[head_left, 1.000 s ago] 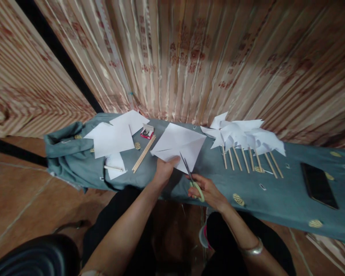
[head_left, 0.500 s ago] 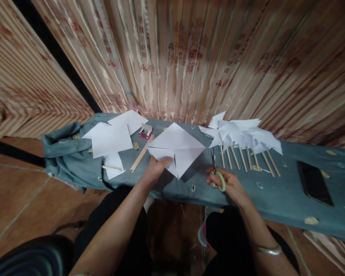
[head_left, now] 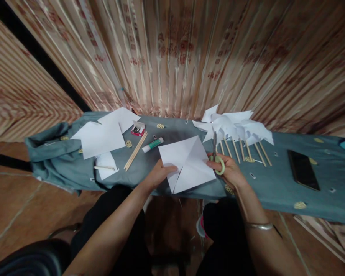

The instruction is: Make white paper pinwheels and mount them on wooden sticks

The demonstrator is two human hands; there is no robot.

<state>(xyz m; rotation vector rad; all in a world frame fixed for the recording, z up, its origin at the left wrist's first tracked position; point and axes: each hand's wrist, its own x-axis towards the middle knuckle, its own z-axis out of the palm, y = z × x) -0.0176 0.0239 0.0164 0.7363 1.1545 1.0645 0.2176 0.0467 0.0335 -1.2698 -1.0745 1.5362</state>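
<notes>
A white square of paper point(head_left: 194, 157), slit inward from its corners, is held over the front of the cloth-covered table. My left hand point(head_left: 160, 173) pinches its left side, thumb on top beside a slit. At the right edge my right hand point(head_left: 228, 168) touches the sheet with its thumb while gripping green-handled scissors point(head_left: 219, 165). The scissor blades point away from me, toward the back. Just left of the paper lies a glue stick point(head_left: 153, 145). Finished paper pinwheels point(head_left: 232, 126) on wooden sticks lie behind my right hand.
Loose white sheets point(head_left: 102, 138) lie at the left, near a small red-and-white box point(head_left: 138, 128) and several wooden sticks point(head_left: 135, 151). A smaller paper piece point(head_left: 105, 163) carries a short stick. A dark phone point(head_left: 304, 169) rests on the grey-green tablecloth point(head_left: 278, 188). A pleated curtain hangs behind.
The paper has turned and come nearer to me, uncovering the glue stick. My right hand, still with the scissors, has moved to the sheet's right edge. The view has shifted slightly.
</notes>
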